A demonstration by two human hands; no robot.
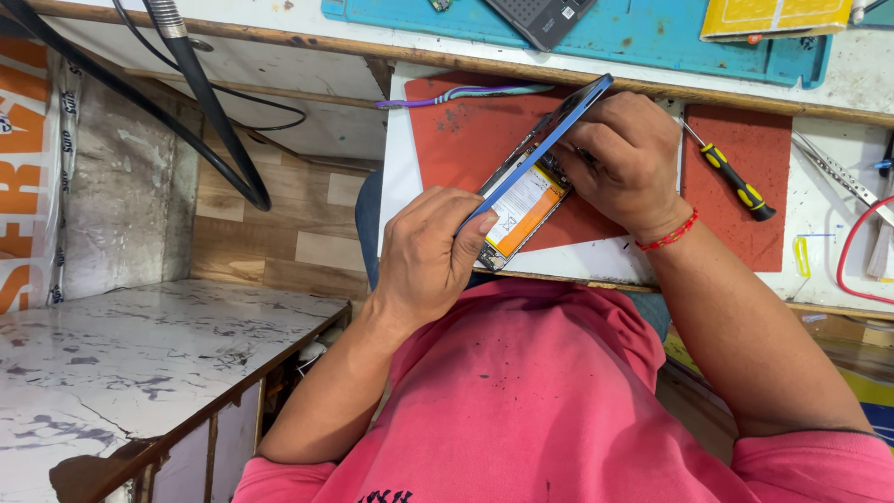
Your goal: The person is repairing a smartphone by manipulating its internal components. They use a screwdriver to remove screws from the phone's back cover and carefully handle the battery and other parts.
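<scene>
An opened smartphone [521, 203] with a blue frame lies tilted over a red mat [466, 140], its white and orange battery showing. My left hand [424, 256] grips the phone's near end, the thumb pressed along its blue edge. My right hand [629, 158] holds the far end, fingers curled over the inside of the phone near its top. A red thread band circles my right wrist. I cannot tell whether the right fingers hold a small tool.
A black and yellow screwdriver [736, 182] lies on a second red mat [745, 205] at the right. Metal tweezers [838, 172], a red wire [852, 256] and a blue mat [652, 37] with a dark device sit beyond. Black cables [205, 102] hang at the left above a marble-patterned shelf [140, 363].
</scene>
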